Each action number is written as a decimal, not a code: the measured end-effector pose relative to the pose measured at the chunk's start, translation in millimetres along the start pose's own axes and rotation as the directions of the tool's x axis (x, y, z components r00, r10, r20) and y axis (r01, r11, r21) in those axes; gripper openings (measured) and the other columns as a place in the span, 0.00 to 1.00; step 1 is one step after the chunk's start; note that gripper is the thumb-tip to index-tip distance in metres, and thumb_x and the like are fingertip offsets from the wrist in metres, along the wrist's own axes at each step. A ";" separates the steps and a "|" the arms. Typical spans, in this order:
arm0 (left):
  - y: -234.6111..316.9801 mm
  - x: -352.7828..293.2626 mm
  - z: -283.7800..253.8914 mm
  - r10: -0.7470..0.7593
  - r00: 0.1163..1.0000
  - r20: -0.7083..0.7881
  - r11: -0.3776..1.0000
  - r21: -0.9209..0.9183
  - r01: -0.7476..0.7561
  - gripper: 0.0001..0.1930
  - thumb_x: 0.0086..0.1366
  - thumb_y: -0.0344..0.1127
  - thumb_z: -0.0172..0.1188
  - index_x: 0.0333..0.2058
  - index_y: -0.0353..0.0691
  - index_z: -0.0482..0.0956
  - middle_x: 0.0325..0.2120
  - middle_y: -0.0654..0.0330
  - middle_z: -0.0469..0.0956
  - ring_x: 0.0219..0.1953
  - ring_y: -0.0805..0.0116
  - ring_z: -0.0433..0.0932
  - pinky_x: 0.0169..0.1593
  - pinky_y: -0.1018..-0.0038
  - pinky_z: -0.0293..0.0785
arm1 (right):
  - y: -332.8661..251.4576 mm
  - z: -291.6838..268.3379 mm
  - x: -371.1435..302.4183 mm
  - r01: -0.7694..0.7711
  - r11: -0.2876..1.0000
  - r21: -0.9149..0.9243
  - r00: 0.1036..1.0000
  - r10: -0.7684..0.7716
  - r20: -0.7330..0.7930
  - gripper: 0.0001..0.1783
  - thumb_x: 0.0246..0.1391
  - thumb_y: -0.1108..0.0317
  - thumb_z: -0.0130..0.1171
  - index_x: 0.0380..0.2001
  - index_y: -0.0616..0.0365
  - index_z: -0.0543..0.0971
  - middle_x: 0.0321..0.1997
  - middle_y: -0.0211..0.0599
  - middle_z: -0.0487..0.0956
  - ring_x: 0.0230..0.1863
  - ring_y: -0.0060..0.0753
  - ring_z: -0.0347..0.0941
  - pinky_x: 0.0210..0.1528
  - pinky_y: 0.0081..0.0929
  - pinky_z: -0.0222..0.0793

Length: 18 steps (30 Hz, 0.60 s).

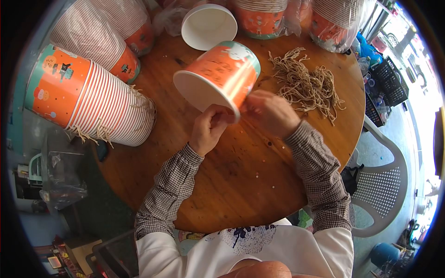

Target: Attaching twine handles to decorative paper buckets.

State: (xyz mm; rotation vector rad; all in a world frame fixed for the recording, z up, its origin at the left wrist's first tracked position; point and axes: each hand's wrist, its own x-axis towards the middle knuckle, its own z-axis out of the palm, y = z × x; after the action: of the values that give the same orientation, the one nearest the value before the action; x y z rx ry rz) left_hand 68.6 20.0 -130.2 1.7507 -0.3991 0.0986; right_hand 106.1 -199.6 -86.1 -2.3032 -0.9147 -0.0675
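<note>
An orange paper bucket (221, 73) with a teal rim band and white inside lies tilted on its side above the round wooden table (232, 185), its mouth facing lower left. My left hand (208, 127) grips its rim from below. My right hand (271, 111) pinches the bucket's side near the rim, fingers closed. A pile of tan twine pieces (306, 83) lies just right of my right hand.
A long nested stack of orange buckets (88, 102) lies on its side at the left. More stacks (118, 34) and bagged stacks (333, 18) line the far edge, with one white bucket (208, 25) among them. A white plastic chair (384, 185) stands at the right.
</note>
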 end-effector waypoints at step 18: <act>-11.4 5.1 -9.1 -0.311 0.917 -0.250 0.896 -0.398 0.195 0.08 0.70 0.31 0.48 0.41 0.32 0.71 0.42 0.49 0.76 0.43 0.60 0.80 0.45 0.66 0.80 | 201.5 -82.9 -35.5 -0.645 0.756 -0.114 0.463 0.267 -0.845 0.09 0.53 0.61 0.60 0.34 0.52 0.81 0.38 0.37 0.82 0.41 0.40 0.77 0.46 0.35 0.70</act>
State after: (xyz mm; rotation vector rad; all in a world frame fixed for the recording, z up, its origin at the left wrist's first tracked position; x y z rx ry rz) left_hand 78.4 29.6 -137.4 1.3718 0.0480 0.0985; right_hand 221.3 -379.5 -142.0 -2.4132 0.2775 -1.0738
